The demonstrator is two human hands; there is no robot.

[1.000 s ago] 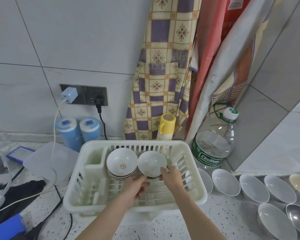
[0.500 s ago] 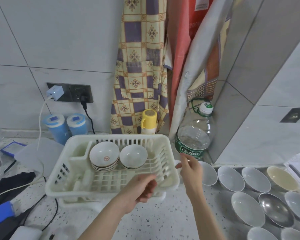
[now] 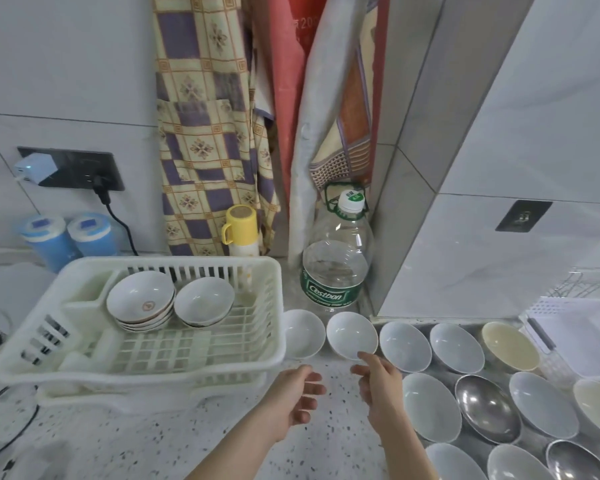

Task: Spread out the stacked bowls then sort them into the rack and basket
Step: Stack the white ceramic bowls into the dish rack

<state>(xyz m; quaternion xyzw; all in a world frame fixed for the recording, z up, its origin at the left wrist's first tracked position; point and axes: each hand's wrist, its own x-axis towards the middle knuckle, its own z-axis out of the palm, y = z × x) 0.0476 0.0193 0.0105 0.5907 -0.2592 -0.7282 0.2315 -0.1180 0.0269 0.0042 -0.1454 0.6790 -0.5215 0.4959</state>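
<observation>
Right hand (image 3: 378,379) fingers apart, fingertip at white bowl (image 3: 352,336) rim, six o'clock edge. Left hand (image 3: 293,398) loosely spread, empty. Risk: thin-rim grip slips; bowl knocks neighbouring bowl (image 3: 405,346) at three o'clock.

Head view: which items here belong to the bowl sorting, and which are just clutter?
Job:
white basket
stacked bowls and single bowl inside it
loose bowls on the counter, e.g. white bowl, steel bowl
left hand, right hand, both empty

Lying about:
water bottle
yellow flask
blue canisters
charger
</observation>
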